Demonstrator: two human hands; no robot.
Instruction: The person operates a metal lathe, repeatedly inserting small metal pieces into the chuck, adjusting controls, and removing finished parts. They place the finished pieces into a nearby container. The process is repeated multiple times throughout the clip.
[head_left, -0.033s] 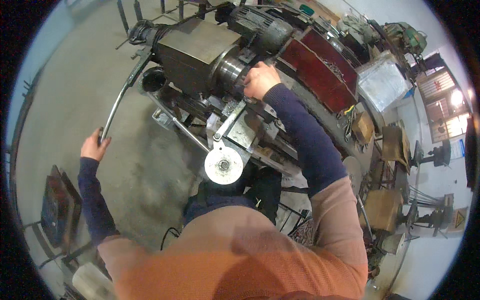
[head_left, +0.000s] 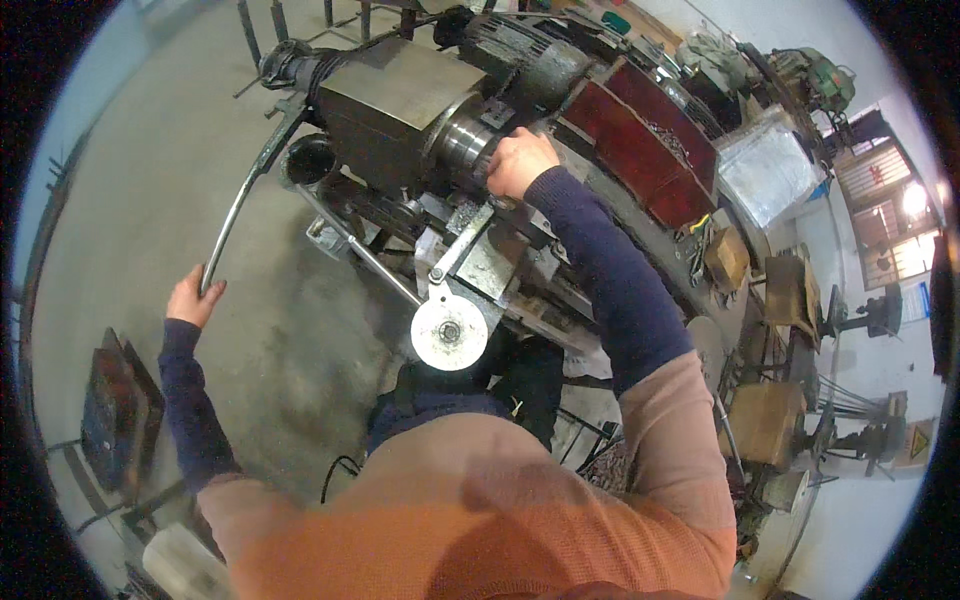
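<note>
A small metal lathe with a boxy headstock (head_left: 405, 80) stands in front of me. My left hand (head_left: 195, 297) is wrapped round the lower end of a long, bent metal lever (head_left: 234, 212), which runs up to the headstock's left end. My right hand (head_left: 523, 163) is closed, fingers curled, at the face of the shiny round chuck (head_left: 466, 140). Whatever sits in those fingers is hidden behind the hand. Below it lies the tool slide (head_left: 490, 262), dusted with metal chips. A round whitish handwheel (head_left: 449, 331) with a crank arm faces me, close to my body.
Behind the lathe are a finned motor (head_left: 525, 55) and a red metal tray (head_left: 640, 140) holding small parts. A plastic-wrapped box (head_left: 768, 165) stands to its right. Drilling machines (head_left: 868, 312) line the right side. A dark panel-like object (head_left: 120, 415) leans at lower left.
</note>
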